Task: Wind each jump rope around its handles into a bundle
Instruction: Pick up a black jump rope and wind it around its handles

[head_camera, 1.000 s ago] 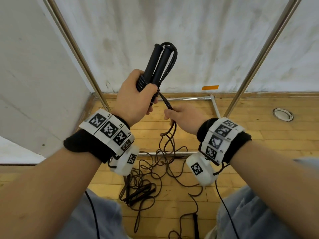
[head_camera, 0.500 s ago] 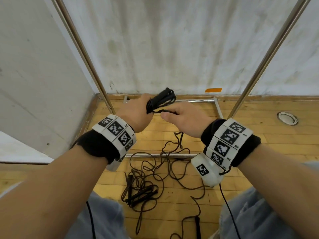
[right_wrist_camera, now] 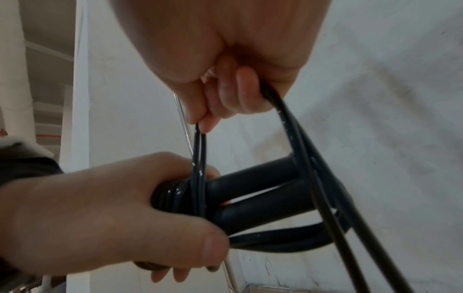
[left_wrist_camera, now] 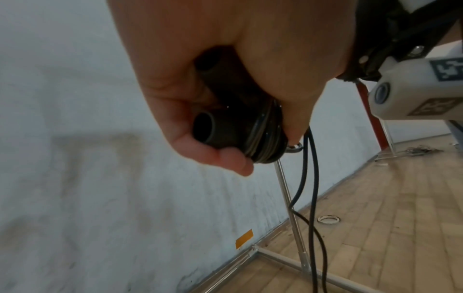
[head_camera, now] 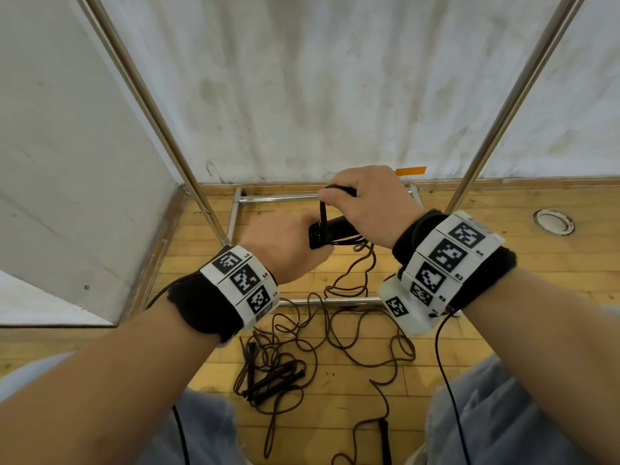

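Note:
My left hand (head_camera: 285, 245) grips two black jump rope handles (right_wrist_camera: 253, 194) side by side, lying roughly level; their hollow ends (left_wrist_camera: 203, 126) show in the left wrist view. A few turns of black rope (right_wrist_camera: 172, 193) wrap the handles beside my left fingers. My right hand (head_camera: 365, 203) is just above the handles and pinches a doubled strand of the rope (right_wrist_camera: 200, 150) that runs down to the wraps. The rest of this rope (head_camera: 355, 280) hangs down to the floor. A second black jump rope (head_camera: 271, 380) lies tangled on the floor between my knees.
Loose rope loops (head_camera: 362, 344) spread over the wooden floor. A metal frame with slanted poles (head_camera: 157, 119) and floor bars (head_camera: 278, 198) stands against the white wall. A round floor fitting (head_camera: 553, 222) is at right. Another black handle (head_camera: 384, 437) lies near my right knee.
The handles went from upright to level and lower. My right hand rose from below the handles to above them, carrying the rope over and around them.

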